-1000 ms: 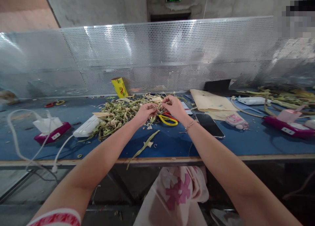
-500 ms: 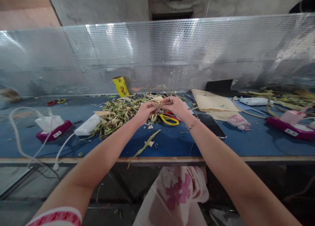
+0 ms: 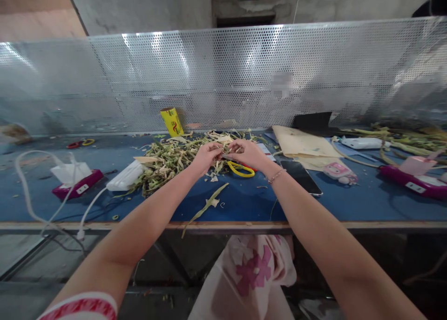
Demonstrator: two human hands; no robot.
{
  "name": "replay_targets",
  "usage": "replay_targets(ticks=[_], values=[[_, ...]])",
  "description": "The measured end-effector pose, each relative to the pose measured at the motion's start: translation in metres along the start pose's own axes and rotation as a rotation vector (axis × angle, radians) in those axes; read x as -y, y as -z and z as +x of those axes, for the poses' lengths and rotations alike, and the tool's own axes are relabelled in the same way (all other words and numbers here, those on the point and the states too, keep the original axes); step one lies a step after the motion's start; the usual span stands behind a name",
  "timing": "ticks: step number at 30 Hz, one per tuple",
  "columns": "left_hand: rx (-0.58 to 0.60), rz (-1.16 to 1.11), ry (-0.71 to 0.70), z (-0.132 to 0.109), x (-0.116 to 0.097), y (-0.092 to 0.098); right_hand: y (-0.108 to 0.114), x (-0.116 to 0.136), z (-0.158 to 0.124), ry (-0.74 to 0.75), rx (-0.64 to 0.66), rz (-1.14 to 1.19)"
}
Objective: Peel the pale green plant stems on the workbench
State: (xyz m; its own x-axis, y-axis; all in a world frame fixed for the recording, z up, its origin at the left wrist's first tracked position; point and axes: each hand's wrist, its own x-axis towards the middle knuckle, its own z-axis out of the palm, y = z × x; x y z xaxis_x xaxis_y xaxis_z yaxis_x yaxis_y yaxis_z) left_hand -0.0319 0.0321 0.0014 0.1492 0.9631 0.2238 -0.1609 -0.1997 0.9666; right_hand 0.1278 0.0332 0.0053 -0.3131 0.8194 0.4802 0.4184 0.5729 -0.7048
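Note:
Both my arms reach forward over the blue table point(image 3: 244, 203). My left hand point(image 3: 206, 156) and my right hand point(image 3: 249, 153) meet fingertip to fingertip above a heap of green and pale plant scraps point(image 3: 167, 162). Both hands are pinched on a thin strip of plant stalk point(image 3: 225, 148) between them. Yellow-handled scissors point(image 3: 240, 170) lie on the table just under my right hand. A loose green strip point(image 3: 206, 207) lies near the front edge.
A black phone point(image 3: 301, 176) lies right of my right wrist, with brown paper point(image 3: 300, 145) behind it. Magenta tissue holders point(image 3: 75, 185) point(image 3: 412, 180) stand at both sides. A white cable point(image 3: 31, 203) and a white power strip point(image 3: 125, 178) lie left. A perforated metal screen point(image 3: 223, 78) closes the back.
My right hand has come down and closer to my left hand; the two now touch over the scrap heap. The camera has shifted slightly.

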Motion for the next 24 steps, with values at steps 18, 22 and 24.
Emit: replay_targets(ticks=[18,22,24], values=[[0.049,0.020,-0.026,-0.0037,-0.0020,-0.0032,0.0060,0.0040,-0.0048,0.294,-0.116,-0.201],[0.051,0.054,-0.046,-0.0036,-0.0020,-0.0032,0.0062,0.0045,-0.0046,0.326,-0.131,-0.225],[0.068,0.082,-0.053,-0.0034,-0.0011,-0.0031,0.0059,0.0049,-0.0042,0.337,-0.124,-0.238]])
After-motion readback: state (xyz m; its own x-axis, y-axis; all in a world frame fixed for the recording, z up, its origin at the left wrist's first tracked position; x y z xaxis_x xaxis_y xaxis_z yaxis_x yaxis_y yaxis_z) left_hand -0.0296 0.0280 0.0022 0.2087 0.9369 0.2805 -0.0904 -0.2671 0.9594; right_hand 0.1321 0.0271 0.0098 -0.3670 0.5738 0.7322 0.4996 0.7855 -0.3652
